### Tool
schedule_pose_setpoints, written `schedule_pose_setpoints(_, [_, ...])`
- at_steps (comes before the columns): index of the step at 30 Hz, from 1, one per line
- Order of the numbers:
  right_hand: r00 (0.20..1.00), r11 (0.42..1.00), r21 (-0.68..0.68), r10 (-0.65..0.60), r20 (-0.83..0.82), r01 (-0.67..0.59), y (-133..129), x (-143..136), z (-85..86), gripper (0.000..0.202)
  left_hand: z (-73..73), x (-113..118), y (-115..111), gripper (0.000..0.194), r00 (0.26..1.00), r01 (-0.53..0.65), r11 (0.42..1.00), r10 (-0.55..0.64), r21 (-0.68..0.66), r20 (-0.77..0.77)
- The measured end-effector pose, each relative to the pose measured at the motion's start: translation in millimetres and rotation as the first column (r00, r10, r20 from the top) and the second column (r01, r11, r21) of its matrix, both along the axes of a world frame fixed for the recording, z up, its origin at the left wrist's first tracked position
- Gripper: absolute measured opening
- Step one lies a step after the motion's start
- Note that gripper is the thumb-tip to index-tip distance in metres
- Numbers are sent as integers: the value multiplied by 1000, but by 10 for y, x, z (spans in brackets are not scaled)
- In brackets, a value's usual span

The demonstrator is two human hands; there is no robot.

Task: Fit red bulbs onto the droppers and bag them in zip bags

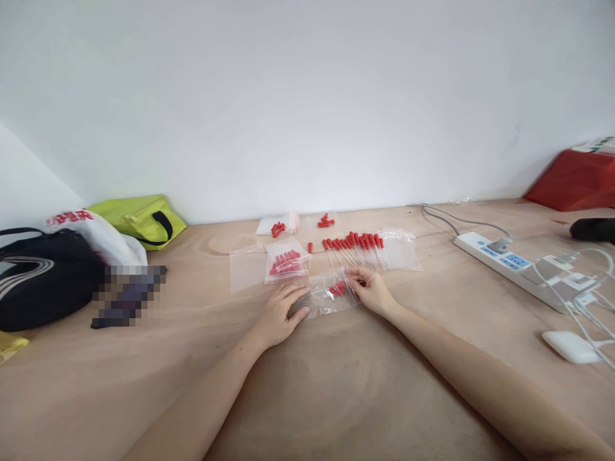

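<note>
A clear zip bag [321, 301] lies flat on the table between my hands, with a few red rubber bulbs [338, 289] inside near its right end. My right hand [369, 289] pinches the bag's right edge, by the red zip line. At the opposite end, my left hand [283, 314] rests with fingers stretched out and thumb apart, touching the bag's left edge. Just beyond is another bag holding several red bulbs [287, 256]. A row of droppers [358, 246], clear tubes with red bulb tops, fans out behind my right hand. One loose red bulb [310, 247] lies left of them.
Loose red bulbs [278, 228] lie near the wall, with more bulbs [325, 221] beside them. Flat plastic bags [247, 269] flank the middle. A power strip [504, 266] with cables lies right; a black bag [43, 275] and a yellow-green bag [139, 218] sit left.
</note>
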State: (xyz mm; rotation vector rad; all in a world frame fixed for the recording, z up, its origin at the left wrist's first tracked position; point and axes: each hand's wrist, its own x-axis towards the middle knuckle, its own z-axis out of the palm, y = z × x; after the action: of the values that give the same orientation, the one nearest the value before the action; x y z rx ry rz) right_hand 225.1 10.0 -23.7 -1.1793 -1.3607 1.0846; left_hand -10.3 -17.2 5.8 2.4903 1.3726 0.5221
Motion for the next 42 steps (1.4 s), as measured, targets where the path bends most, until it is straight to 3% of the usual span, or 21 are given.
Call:
schedule_pose_setpoints(4, [948,993,99,-98,302,71,70,55,51,22,-5,-2,3,33,1000,27,999,-27,19,14])
schedule_pose_setpoints(8, [755,963,221,-257,603,152,332,62,177,18,-17,-7,11,33,999,31,999,-31,20,9])
schedule_pose_setpoints(14, [478,979,104,-177,860,175,718,-263,329,25,-21,-21,20,32,999,48,999,-48,-5,-7])
schedule_pose_setpoints(18, [415,980,64,-138,899,188,811,-463,360,29,-45,-35,19,32,998,62,998,-62,2,12])
schedule_pose_setpoints(21, [414,980,68,-140,900,185,811,-462,388,39,-55,-37,14,33,997,68,998,-68,1,23])
schedule_pose_setpoints(23, [461,979,125,-188,867,163,766,-361,397,47,-47,-32,8,32,998,62,998,-62,-11,22])
schedule_pose_setpoints(25, [598,959,244,-279,751,140,678,-188,372,55,-32,-25,2,32,998,54,998,-53,-21,22])
schedule_pose_setpoints(27, [772,923,338,-348,531,184,558,17,301,63,-21,-20,0,32,999,49,998,-49,-25,19])
schedule_pose_setpoints(30, [913,924,199,-363,185,327,364,275,145,70,-23,-22,8,32,999,44,999,-43,-31,8])
schedule_pose_setpoints(33, [917,916,32,-399,-19,400,230,367,30,78,-38,-32,22,33,999,42,999,-42,-26,2])
schedule_pose_setpoints(37, [917,925,-4,-377,-132,380,182,245,3,77,-46,-39,34,32,999,46,999,-46,-11,3])
schedule_pose_setpoints(42, [903,946,-50,-320,-287,319,164,32,2,61,-52,-41,38,33,999,48,999,-48,-13,-13])
